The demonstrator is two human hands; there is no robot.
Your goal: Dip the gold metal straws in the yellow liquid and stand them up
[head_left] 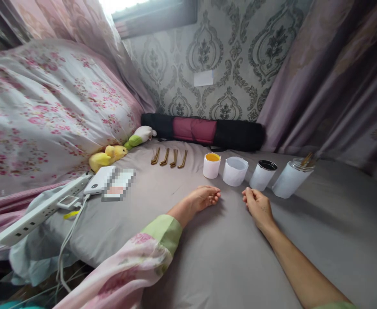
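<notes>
Grey sheet (214, 257) all the way under the fingers, and a long black-and-maroon bag (193, 130) stretched far beyond them! Two hands were out over the cloth, well apart from each other. The left hand (205, 197) had its fingers half curled and loosely apart, gripping nothing that showed; the right hand (258, 206) curled its own in tighter, back turned up, so how far they closed, or on what, I couldn't tell.

And the white-wrapped vessels stood in a row past the fingertips! The glass-rimmed jar (290, 179), golden rods poking out, was right of the right fingers; the wide white pot (234, 174) sat beyond the gap between both hands; the black-lined can (262, 177) was just past the right fingers; the orange-lined cup (211, 168) was just beyond the left ones. Smallest of all, four clusters of bent golden rods (174, 158) lay farther off, left of the left fingers!
</notes>
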